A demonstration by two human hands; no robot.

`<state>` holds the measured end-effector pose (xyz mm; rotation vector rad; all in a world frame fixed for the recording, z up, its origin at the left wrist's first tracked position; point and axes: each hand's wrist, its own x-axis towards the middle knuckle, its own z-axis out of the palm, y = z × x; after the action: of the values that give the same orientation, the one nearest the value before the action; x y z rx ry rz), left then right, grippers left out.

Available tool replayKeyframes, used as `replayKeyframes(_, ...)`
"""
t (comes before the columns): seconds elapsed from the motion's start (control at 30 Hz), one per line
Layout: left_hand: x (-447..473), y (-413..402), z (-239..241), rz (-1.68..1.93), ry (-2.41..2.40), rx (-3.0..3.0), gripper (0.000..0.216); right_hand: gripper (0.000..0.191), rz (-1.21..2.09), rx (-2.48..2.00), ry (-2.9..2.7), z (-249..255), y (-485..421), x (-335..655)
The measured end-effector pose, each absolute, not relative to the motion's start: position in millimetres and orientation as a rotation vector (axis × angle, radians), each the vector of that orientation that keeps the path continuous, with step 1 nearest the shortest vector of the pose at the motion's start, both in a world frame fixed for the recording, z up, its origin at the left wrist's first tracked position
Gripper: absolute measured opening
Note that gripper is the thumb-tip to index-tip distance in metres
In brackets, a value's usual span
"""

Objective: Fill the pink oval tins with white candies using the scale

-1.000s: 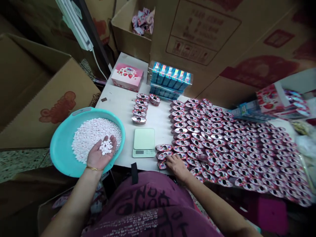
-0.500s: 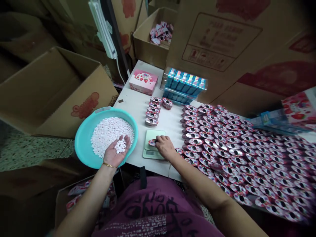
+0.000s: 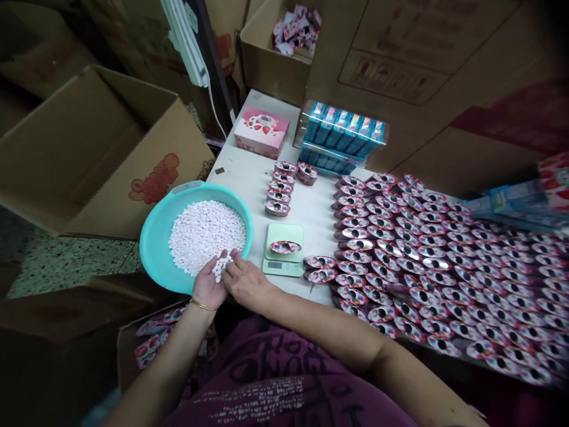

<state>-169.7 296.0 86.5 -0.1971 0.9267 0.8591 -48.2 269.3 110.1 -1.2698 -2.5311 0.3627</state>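
Observation:
My left hand (image 3: 208,287) is cupped palm up at the near rim of a turquoise basin (image 3: 153,249). Small white candies (image 3: 219,270) lie in its palm. Over that palm, my right hand (image 3: 246,284) has its fingers bent together among these candies; what they pinch is hidden. More white pellet-like candies (image 3: 207,234) fill the basin. To the right, a small oval printed pack (image 3: 285,247) with a dark hole on top rests on a pale green digital scale (image 3: 291,270), with no hand touching it.
Several like packs stand in a short row (image 3: 278,196) behind the scale, and many more in a dense block (image 3: 400,261) at right. A pink strawberry box (image 3: 262,131) and blue cartons in clear plastic (image 3: 342,130) are at the back. An open cardboard box (image 3: 133,172) stands left.
My right hand has let go of the pack on the scale and moved left to the candies in my left palm. The left hand stays cupped, and the camera view has shifted slightly.

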Motion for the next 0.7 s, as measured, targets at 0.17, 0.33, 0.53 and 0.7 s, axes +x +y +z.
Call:
replayKeyframes(0.17, -180.5, 282.7, 84.0, 0.839, 0.994, -0.213, 0.026, 0.016, 0.315, -1.17, -2.596, 108.4, 260.8, -52.8)
replayKeyframes(0.33, -176.0, 282.1, 90.1, 0.82, 1.004, -0.228, 0.026, 0.013, 0.347, -1.27, -2.624, 109.1, 260.6, -52.7)
replayKeyframes(0.53, -166.7, 288.5, 95.9, 0.788, 1.006, -0.221, 0.025, 0.015, 0.437, -1.393, -2.57, 115.6, 269.5, -42.7)
replayKeyframes(0.7, -137.7, 297.8, 94.3, 0.732, 0.92, -0.18, 0.024, 0.014, 0.489, -1.487, -2.497, 117.4, 274.9, -12.4)
